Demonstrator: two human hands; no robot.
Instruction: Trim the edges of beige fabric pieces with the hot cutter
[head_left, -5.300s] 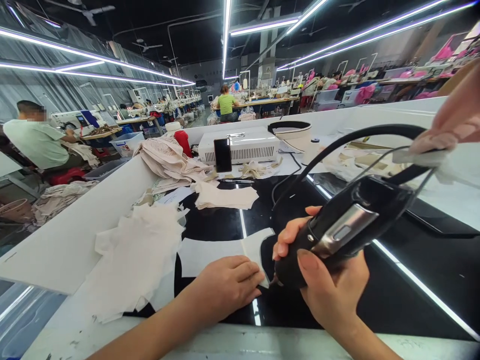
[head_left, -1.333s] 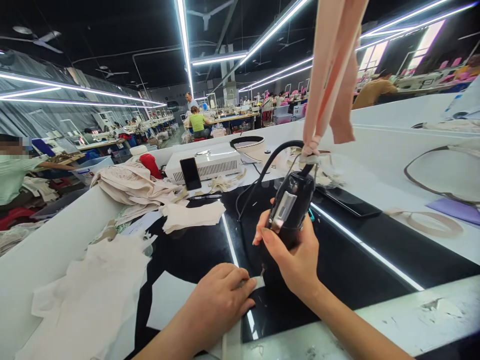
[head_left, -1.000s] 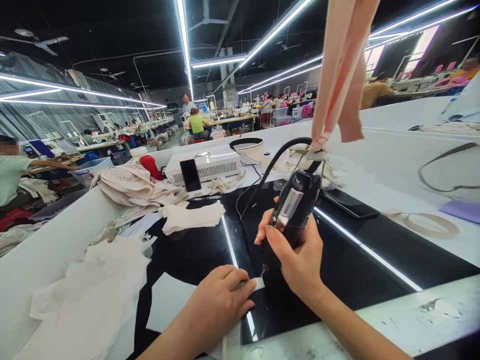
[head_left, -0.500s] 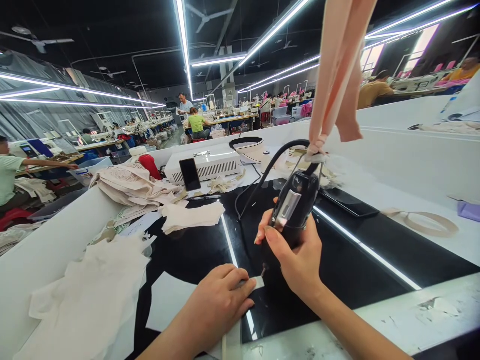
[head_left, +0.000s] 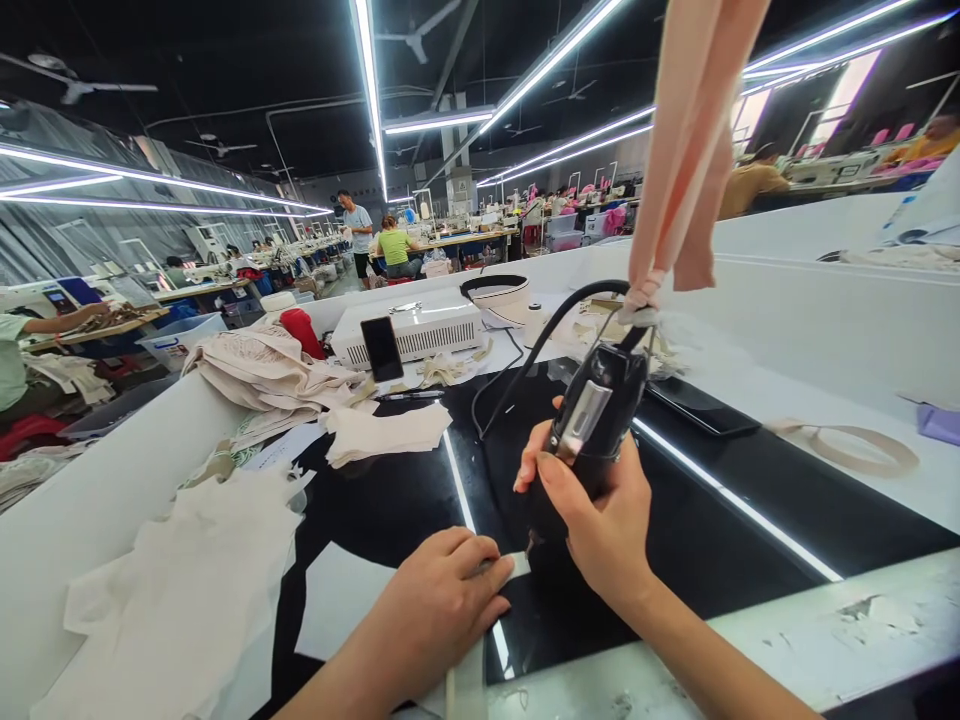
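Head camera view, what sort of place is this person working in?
Most likely a garment factory floor. Cut fabric pieces are piled on the black worktable, the right hand grips a corded handheld tool, and rows of sewing stations with seated workers run under strip lights.

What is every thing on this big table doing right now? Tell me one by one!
right hand: wrapped around the black tool.
black tool: upright, tip down at the fabric strip.
left hand: pressed flat on the strip.
fabric strip: pinned on the black table top.
phone: propped against the white box, screen dark.
cloth pile: heaped loosely.
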